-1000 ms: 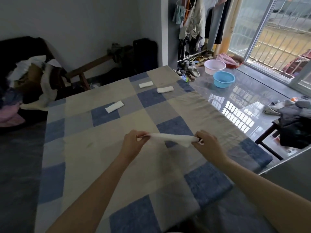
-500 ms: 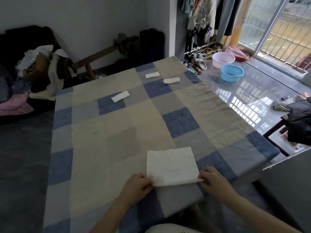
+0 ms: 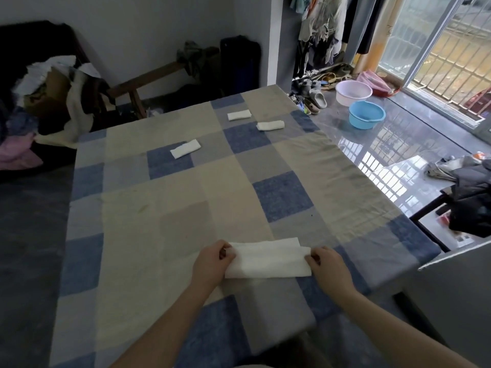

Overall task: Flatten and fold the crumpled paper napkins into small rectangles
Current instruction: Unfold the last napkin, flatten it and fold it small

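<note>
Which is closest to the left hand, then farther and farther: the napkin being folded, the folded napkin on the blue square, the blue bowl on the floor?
1. Napkin being folded: touching the left hand.
2. Folded napkin: mid-table, straight ahead.
3. Blue bowl: far right, on the floor.

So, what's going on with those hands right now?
Left hand and right hand each pinch an end of the napkin. Napkin half-folded on the cloth. Nothing in the way.
</note>
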Tool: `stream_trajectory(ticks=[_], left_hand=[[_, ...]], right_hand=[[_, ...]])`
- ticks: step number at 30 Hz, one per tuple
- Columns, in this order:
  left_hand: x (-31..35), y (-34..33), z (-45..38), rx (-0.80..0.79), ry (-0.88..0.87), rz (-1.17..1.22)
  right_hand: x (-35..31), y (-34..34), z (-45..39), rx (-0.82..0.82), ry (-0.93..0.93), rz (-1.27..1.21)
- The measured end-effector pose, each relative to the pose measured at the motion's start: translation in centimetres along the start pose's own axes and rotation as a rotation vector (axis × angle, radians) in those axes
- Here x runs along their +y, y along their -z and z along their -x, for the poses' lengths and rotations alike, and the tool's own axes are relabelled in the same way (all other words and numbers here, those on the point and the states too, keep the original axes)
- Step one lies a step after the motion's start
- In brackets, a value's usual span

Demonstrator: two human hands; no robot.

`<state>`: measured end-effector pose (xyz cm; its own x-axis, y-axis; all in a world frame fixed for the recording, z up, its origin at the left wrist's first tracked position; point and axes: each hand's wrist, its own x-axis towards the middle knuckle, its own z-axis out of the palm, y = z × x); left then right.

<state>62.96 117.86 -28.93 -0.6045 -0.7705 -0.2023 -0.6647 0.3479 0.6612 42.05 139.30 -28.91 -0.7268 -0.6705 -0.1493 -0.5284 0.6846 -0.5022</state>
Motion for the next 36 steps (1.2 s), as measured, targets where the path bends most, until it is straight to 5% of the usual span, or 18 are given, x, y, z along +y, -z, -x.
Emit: stream_trajectory(ticks=[15, 24, 31, 36], left_hand=[[-1.6, -1.3, -3.0, -0.011, -0.012, -0.104], [-1.4, -0.5, -4.2, -0.15, -0.121, -0.219], [-0.4, 0.9, -5.6, -0.368, -0.257, -0.234], [0.1, 2.4, -7.3, -0.28, -0.336, -0.252]], right_hand=[[-0.1, -1.5, -3.7, -0.044, -0.104, -0.018], [-0.4, -0.6, -6.4, -0.322, 0.178, 0.06], [-1.8, 0.1, -7.6, -0.463, 0.109, -0.005], [-2.1, 1.6, -8.2, -0.415, 0.207, 0.002]])
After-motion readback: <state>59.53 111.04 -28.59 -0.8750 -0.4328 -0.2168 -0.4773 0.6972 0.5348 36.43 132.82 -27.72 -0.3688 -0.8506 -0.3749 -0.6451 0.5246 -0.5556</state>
